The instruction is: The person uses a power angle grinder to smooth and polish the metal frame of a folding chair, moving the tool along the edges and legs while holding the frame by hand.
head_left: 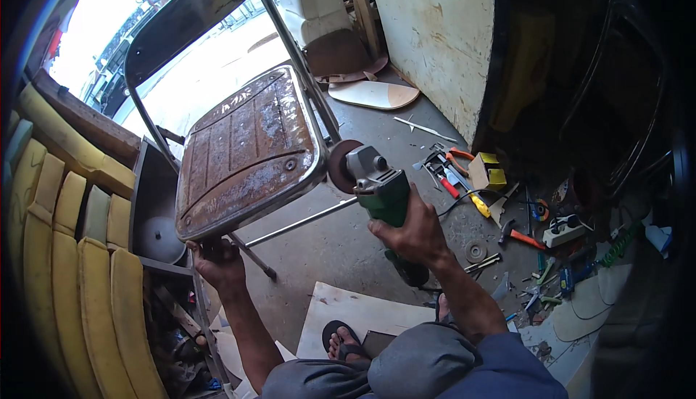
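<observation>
Fingers of the left hand (217,260) curl around the lower rim of a rusty metal chair seat (246,152), holding it tilted up off the concrete floor (319,243). Right hand (415,233) wraps tight around a green angle grinder (380,192), its disc (341,166) touching the seat's right edge.

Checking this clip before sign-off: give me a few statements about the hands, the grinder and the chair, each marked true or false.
1. The right hand grips a green angle grinder. True.
2. The grinder's disc is beside the rusty chair seat's edge. True.
3. The left hand rests on the floor. False: it holds the chair seat's lower edge.
4. The chair seat is freshly painted blue. False: it is brown with rust.
5. Hand tools lie scattered on the floor at right. True.
</observation>
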Demonstrator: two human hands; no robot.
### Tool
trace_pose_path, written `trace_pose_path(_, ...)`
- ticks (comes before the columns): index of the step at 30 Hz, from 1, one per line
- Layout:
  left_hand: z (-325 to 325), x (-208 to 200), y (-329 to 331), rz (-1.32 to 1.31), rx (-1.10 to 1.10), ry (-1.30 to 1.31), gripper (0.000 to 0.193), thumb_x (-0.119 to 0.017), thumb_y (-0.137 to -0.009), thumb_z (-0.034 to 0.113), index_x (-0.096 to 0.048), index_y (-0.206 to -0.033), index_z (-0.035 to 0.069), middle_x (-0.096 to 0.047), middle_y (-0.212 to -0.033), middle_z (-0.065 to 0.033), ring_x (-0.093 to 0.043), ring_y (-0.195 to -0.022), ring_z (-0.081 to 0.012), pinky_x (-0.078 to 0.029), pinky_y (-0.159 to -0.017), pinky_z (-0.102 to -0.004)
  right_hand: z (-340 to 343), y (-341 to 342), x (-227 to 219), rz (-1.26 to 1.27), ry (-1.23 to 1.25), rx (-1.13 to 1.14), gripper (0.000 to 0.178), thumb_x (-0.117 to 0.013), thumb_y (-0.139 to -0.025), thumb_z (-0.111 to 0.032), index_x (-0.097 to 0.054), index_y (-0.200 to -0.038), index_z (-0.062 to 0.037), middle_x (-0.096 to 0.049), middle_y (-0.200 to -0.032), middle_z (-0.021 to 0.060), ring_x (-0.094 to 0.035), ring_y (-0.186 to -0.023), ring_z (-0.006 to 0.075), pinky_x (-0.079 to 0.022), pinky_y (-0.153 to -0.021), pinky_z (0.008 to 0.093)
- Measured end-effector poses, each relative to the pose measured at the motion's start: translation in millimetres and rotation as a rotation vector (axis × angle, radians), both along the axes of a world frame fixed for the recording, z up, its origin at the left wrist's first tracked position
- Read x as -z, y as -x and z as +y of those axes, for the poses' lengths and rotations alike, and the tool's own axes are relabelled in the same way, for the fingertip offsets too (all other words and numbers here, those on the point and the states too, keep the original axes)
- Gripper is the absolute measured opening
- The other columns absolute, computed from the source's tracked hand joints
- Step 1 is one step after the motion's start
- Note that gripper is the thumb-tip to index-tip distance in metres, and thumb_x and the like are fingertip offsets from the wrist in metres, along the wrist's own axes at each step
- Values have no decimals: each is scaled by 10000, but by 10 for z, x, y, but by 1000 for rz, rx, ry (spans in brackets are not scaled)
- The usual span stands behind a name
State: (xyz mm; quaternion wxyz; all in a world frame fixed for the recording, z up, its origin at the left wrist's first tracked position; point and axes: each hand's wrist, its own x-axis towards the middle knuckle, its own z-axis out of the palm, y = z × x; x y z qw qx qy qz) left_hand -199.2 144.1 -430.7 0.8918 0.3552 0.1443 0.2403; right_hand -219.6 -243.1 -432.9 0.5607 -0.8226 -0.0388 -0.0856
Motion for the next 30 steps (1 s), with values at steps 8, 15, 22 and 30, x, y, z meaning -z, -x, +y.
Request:
trace_pose_path(8,163,45,14,55,5,3,442,-386,-1096,532,-654,-1026,187,-684,-757,3,-389,-469,-137,-326,-525,-298,74,52,111,6,-32,-40,699,-818,-786,-376,-508,-1235,61,-725,-961,266,-750,-859,419,-608,-829,481)
trace_pose_path(15,721,165,24,31,18,-77,469,-347,-1105,517,-665,-970,198,-655,-706,22,-388,-459,-140,-297,-476,-286,204,52,29,13,-48,-151,750,-812,-759,-382,-484,-1273,55,-718,-935,283,-742,-834,452,-604,-837,503)
trace_pose_path(22,1324,-180,-95,254,-89,-69,547,-314,-1089,565,-660,-1232,166,-697,-962,-51,-531,-653,-198,-464,-614,-363,295,-15,267,178,-28,-260,778,-797,-729,-377,-501,-1288,75,-720,-989,289,-741,-901,441,-580,-867,489)
trace_pose_path(30,931,-271,18,167,95,-374,542,-489,-1092,380,-437,-1503,31,-557,-1462,-191,-577,-1315,-328,-481,-1124,-512,455,37,388,329,-208,-334,781,-796,-718,-422,-543,-1292,43,-701,-1108,254,-718,-1010,372,-564,-923,434)
